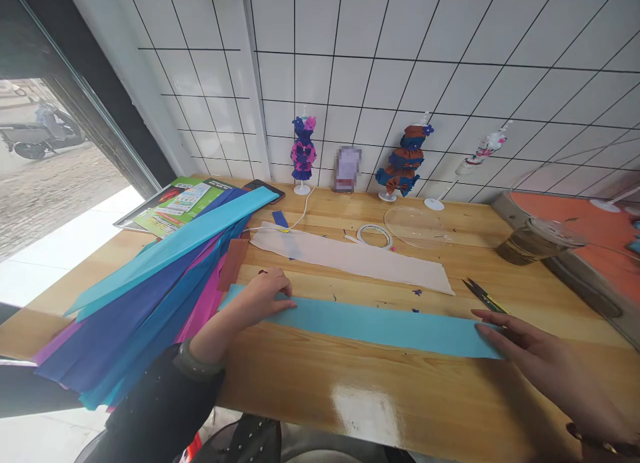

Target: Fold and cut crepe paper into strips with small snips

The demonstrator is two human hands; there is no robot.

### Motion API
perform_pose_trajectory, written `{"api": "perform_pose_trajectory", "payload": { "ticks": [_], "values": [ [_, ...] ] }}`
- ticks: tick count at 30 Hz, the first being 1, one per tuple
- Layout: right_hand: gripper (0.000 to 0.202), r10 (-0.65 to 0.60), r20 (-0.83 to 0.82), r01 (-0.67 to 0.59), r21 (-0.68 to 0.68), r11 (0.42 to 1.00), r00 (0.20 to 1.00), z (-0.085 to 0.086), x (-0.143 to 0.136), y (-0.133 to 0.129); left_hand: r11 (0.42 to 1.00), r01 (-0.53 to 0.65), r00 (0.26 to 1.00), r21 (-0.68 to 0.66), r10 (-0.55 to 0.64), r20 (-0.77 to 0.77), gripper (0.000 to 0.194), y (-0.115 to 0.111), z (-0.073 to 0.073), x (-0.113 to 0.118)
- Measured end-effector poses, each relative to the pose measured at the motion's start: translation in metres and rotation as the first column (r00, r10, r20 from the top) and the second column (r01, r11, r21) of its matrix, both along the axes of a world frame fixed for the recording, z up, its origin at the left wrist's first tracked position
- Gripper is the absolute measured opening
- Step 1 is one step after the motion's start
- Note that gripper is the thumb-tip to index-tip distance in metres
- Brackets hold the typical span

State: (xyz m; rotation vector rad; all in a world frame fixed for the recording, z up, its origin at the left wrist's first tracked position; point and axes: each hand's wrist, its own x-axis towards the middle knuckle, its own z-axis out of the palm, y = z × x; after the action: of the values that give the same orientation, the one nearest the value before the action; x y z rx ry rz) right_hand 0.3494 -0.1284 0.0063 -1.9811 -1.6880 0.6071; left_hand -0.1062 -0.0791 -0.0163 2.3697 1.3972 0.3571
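A long light-blue paper strip lies flat on the wooden table. My left hand rests on its left end with the fingers bent and apart, gripping nothing. At the right end, my right hand has the strip's edge between thumb and fingers. Black scissors or tweezers lie just beyond my right hand. Behind the blue strip lies a pale pinkish-white strip. A roll of white tape is past that one.
Blue, purple and pink paper strips are piled at the left, near green packets and a phone. Small decorated stands line the tiled wall. A cup with dark liquid stands at the right.
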Motion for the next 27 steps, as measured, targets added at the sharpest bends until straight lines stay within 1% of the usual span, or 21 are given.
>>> {"api": "perform_pose_trajectory", "payload": {
  "ticks": [2,4,6,8,9,10,11,13,15,16,17,18,19,21,23,25,27],
  "values": [
    [0.037,0.077,-0.031,-0.079,-0.070,0.994,0.997,-0.003,0.009,-0.005,1.000,0.008,1.000,-0.014,-0.008,0.013,0.028,-0.002,0.002,0.002],
    [0.034,0.147,-0.023,-0.148,-0.099,0.984,0.989,-0.007,0.016,-0.007,0.999,0.038,0.999,-0.031,-0.038,0.017,0.030,-0.005,0.005,0.004],
    [0.033,0.162,0.071,-0.159,-0.039,0.986,0.984,-0.010,0.014,-0.007,0.997,0.073,0.997,-0.039,-0.072,0.023,0.029,-0.007,0.008,0.006],
    [0.036,0.126,0.210,-0.151,0.108,0.983,0.970,-0.011,-0.003,-0.007,0.995,0.090,0.996,-0.036,-0.089,0.032,0.030,-0.009,0.011,0.008],
    [0.040,0.105,0.272,-0.161,0.194,0.968,0.957,-0.011,-0.019,-0.007,0.995,0.090,0.995,-0.030,-0.089,0.036,0.031,-0.010,0.012,0.008],
    [0.044,0.134,0.305,-0.216,0.255,0.942,0.943,-0.010,-0.039,-0.008,0.996,0.091,0.995,-0.019,-0.090,0.037,0.033,-0.011,0.012,0.009],
    [0.047,0.199,0.332,-0.301,0.291,0.908,0.922,-0.010,-0.063,-0.009,0.995,0.096,0.995,-0.005,-0.096,0.035,0.035,-0.012,0.011,0.010],
    [0.048,0.339,0.373,-0.450,0.267,0.852,0.864,-0.011,-0.117,-0.012,0.993,0.113,0.993,0.039,-0.114,0.017,0.042,-0.014,0.008,0.011],
    [0.055,0.514,0.388,-0.616,0.208,0.760,0.765,-0.012,-0.166,-0.016,0.987,0.138,0.990,0.087,-0.136,-0.031,0.054,-0.015,0.004,0.012],
    [0.058,0.582,0.389,-0.679,0.181,0.711,0.714,-0.014,-0.186,-0.017,0.983,0.150,0.988,0.108,-0.144,-0.063,0.060,-0.015,0.002,0.013],
    [0.059,0.630,0.391,-0.724,0.162,0.671,0.671,-0.015,-0.201,-0.018,0.978,0.164,0.983,0.125,-0.153,-0.098,0.066,-0.016,0.000,0.013],
    [0.059,0.657,0.397,-0.751,0.148,0.643,0.640,-0.016,-0.211,-0.017,0.974,0.180,0.978,0.135,-0.163,-0.133,0.070,-0.017,-0.002,0.013],
    [0.059,0.668,0.408,-0.764,0.131,0.632,0.622,-0.017,-0.217,-0.017,0.971,0.195,0.971,0.141,-0.172,-0.166,0.072,-0.017,-0.003,0.014],
    [0.058,0.652,0.440,-0.755,0.097,0.649,0.617,-0.020,-0.216,-0.013,0.966,0.214,0.960,0.147,-0.179,-0.216,0.073,-0.019,-0.004,0.015],
    [0.059,0.601,0.482,-0.712,0.070,0.699,0.638,-0.025,-0.204,-0.009,0.964,0.217,0.954,0.157,-0.175,-0.244,0.072,-0.019,-0.005,0.015],
    [0.061,0.520,0.528,-0.642,0.064,0.764,0.671,-0.031,-0.183,-0.005,0.961,0.214,0.954,0.174,-0.167,-0.251,0.071,-0.019,-0.006,0.016],
    [0.061,0.415,0.576,-0.552,0.076,0.831,0.704,-0.038,-0.154,-0.004,0.958,0.214,0.955,0.191,-0.164,-0.246,0.070,-0.019,-0.007,0.016]
  ]
}}
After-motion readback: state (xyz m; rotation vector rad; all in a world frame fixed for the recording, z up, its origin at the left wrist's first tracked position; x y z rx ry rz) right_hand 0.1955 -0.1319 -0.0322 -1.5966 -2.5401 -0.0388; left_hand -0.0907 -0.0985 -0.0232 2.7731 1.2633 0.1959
